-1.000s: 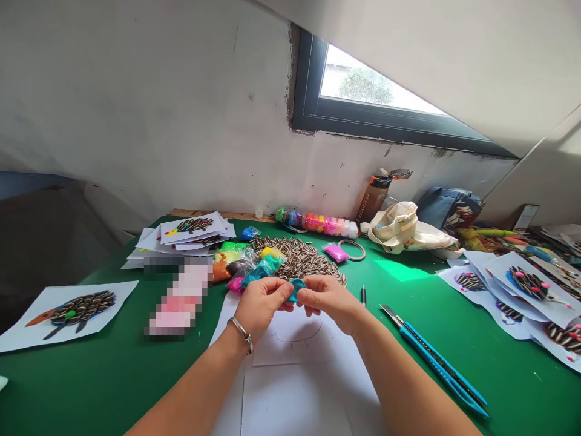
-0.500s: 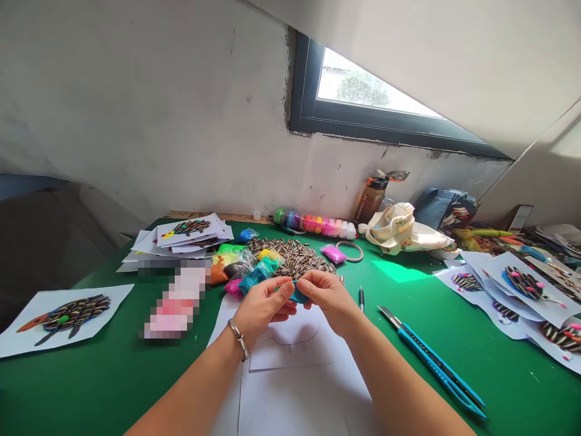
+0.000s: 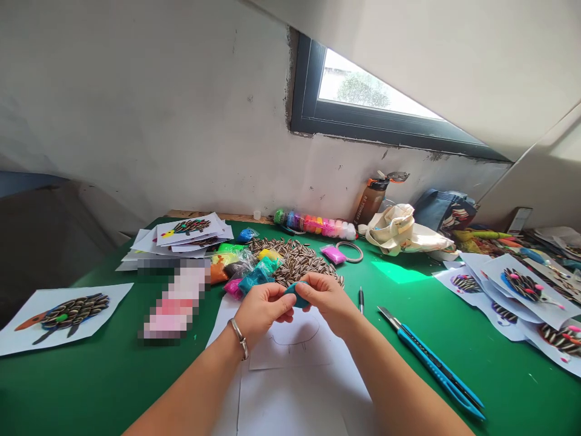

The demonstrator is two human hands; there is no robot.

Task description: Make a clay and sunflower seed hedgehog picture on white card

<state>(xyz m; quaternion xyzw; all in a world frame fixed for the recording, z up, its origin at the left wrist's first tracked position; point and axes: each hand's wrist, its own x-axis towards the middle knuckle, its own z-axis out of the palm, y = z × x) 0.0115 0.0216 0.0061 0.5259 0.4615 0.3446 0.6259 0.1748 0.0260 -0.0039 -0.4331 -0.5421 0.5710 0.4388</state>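
Observation:
My left hand (image 3: 265,309) and my right hand (image 3: 327,300) meet over the white paper, and both pinch one piece of blue clay (image 3: 297,295) between thumbs and fingers. A silver bracelet circles my left wrist. Below my hands lies a small sheet (image 3: 290,357) with a pencilled rounded outline and short legs, on top of larger white paper (image 3: 299,406). Just beyond my hands are a pile of striped seeds (image 3: 304,260) and bags of coloured clay (image 3: 254,275). A black pen (image 3: 361,300) lies right of my right hand.
A blue utility knife (image 3: 436,363) lies on the green table (image 3: 113,387) at right. Seed pictures are on both sides, one (image 3: 68,318) at far left. A tube of coloured clay (image 3: 318,225), a brown bottle (image 3: 372,200) and a cloth bag (image 3: 394,230) stand along the back.
The blue clay has been turned and raised slightly between my fingers, and more of it shows. My hands have shifted only a little.

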